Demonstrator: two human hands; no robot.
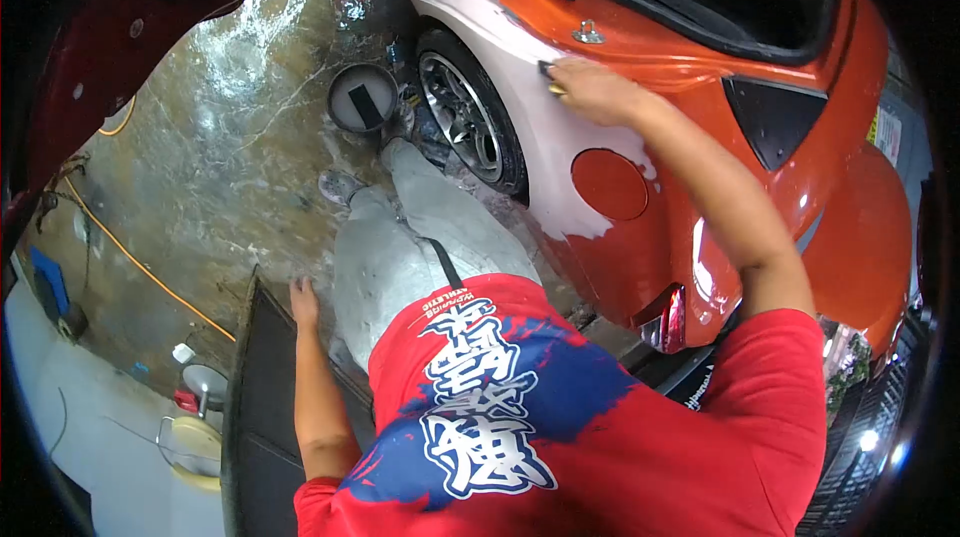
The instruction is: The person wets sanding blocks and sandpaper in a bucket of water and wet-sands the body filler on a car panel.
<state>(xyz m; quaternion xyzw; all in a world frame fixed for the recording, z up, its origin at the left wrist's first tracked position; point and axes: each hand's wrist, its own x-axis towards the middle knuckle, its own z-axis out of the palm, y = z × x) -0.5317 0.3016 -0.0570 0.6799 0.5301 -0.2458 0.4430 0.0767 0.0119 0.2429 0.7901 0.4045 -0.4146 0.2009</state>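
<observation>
My right hand (pixel 590 90) is closed round a small dark object (pixel 545 68), with a bit of yellow showing under the fingers. It rests at the upper edge of the whitish patch (pixel 545 127) on an orange car's (pixel 700 137) rear fender. Below that hand is the round fuel flap (pixel 610 184), still orange within the pale area. A wheel (pixel 462 112) stands in the arch to the left. My left hand (pixel 304 299) hangs low at my side, near a dark panel (pixel 265 387); its fingers look extended and hold nothing visible.
A round basin (pixel 362 97) with a dark block in it sits on the wet floor by the wheel. An orange cable (pixel 150 272) crosses the floor at left. A dark red car body (pixel 110 47) fills the upper left. A stool-like object (pixel 195 442) stands lower left.
</observation>
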